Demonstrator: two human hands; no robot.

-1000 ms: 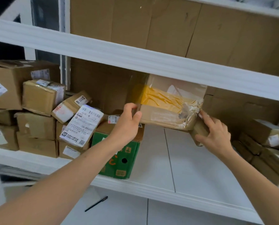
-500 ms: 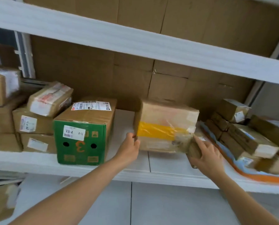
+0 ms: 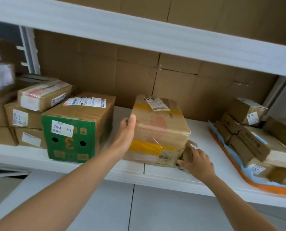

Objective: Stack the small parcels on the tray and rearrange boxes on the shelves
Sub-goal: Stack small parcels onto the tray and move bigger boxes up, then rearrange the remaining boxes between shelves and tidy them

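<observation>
Hands apart, one on each side of the taped box (image 3: 157, 130). Left hand (image 3: 125, 130) grips its upper left edge, thumb up on the corner, other fingers hidden behind the side. Right hand (image 3: 197, 162) is low at the right front corner, fingers curled over a small parcel (image 3: 188, 153) that touches the box there; thumb tip looks to touch the box's bottom corner. Box appears to rest on the shelf (image 3: 164, 178) near the front edge, slightly skewed, label on top, yellow tape across the front.

Step, as judged: shelf rearranging, box being seated in the gap. Green box (image 3: 72, 130) sits just beside it on the left, left wrist in the narrow gap between. Tray (image 3: 235, 172) is on the same shelf to the right, apart from the box, and carries stacked parcels (image 3: 249, 144). More brown boxes (image 3: 27, 117) piled far left.

Likely next: release with the left, lift the small parcel clear with the right, carry it over to the tray. That needs the box stable alone first and a flat spot on the stack; the tray's near corner sits close to the shelf's front edge, so better to load further back
</observation>
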